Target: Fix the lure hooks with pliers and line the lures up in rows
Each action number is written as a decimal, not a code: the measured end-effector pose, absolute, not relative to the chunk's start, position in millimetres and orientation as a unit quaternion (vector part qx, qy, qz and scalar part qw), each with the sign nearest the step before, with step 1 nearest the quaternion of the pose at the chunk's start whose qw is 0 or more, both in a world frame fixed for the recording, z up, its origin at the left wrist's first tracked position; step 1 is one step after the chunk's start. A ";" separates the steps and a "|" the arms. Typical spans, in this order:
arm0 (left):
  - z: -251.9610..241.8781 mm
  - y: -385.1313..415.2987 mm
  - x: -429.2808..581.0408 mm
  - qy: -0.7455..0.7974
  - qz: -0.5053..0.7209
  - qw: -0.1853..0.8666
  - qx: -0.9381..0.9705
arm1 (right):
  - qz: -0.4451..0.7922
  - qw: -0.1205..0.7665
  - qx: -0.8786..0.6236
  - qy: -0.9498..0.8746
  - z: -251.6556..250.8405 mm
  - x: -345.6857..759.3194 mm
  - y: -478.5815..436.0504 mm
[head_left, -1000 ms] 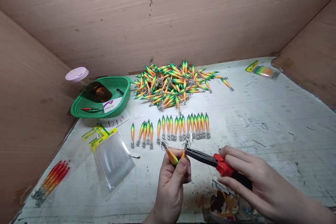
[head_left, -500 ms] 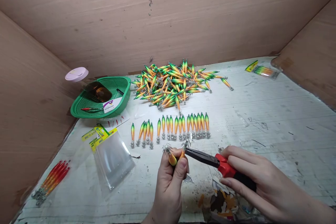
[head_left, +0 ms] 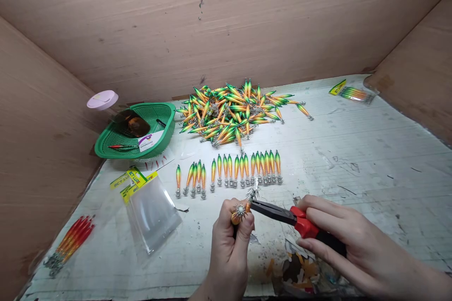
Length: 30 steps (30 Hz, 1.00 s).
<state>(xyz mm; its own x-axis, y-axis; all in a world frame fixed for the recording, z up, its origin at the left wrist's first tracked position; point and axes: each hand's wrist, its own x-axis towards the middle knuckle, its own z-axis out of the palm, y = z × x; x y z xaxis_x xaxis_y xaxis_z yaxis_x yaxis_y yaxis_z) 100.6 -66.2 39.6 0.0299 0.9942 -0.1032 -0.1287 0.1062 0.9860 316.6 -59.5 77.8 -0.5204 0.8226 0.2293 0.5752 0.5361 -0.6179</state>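
My left hand (head_left: 231, 240) is closed around two orange squid jigs (head_left: 236, 217), their metal hook crowns pointing up and toward me. Wrapped round red and black pliers (head_left: 304, 224), my right hand (head_left: 348, 240) keeps the jaws level. The jaw tips touch the neck of the right-hand jig, just under its hook crown (head_left: 253, 194); whether they grip it I cannot tell. Just beyond my hands lies a row of green and orange squid jigs (head_left: 242, 169), hooks toward me. Behind the row is a large pile of the same jigs (head_left: 226, 113).
A green basket (head_left: 102, 150) at the left holds a jar with a pink lid (head_left: 102, 99). Clear header-card bags (head_left: 153, 216) and red jigs (head_left: 72, 242) lie at left. A packed bag (head_left: 355, 94) sits far right, scraps (head_left: 300, 270) near the front edge. Cardboard walls (head_left: 226, 23) enclose the table.
The left jig in my left hand has turned and shifted right, so its hook crown now faces me. The pliers stay at the other jig's neck, barely moved.
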 end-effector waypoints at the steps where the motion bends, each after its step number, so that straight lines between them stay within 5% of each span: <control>1: 40.2 -64.8 99.6 0.482 0.493 0.563 0.456 | 0.234 0.258 -0.416 -0.840 77.5 316.4 -58.7; 21: 38.5 -47.5 101.1 0.382 0.484 0.760 0.206 | 0.299 0.279 -0.432 -0.804 57.9 320.5 -55.9; 26: 30.2 -42.6 82.5 0.448 0.468 0.722 0.243 | 0.163 0.336 -0.603 -0.705 17.9 366.7 -51.2; 30: 27.1 -13.6 75.7 0.497 0.398 0.566 0.524 | 0.063 0.358 -0.667 -0.651 -19.3 403.2 -48.3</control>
<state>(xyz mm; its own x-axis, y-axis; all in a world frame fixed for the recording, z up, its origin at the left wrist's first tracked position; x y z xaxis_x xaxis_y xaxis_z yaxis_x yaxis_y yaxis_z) 75.7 -13.6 27.1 0.1895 0.9710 -0.1459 0.0694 0.1349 0.9884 403.2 -48.3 -19.3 0.1446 0.9132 0.3810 0.8225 0.1031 -0.5593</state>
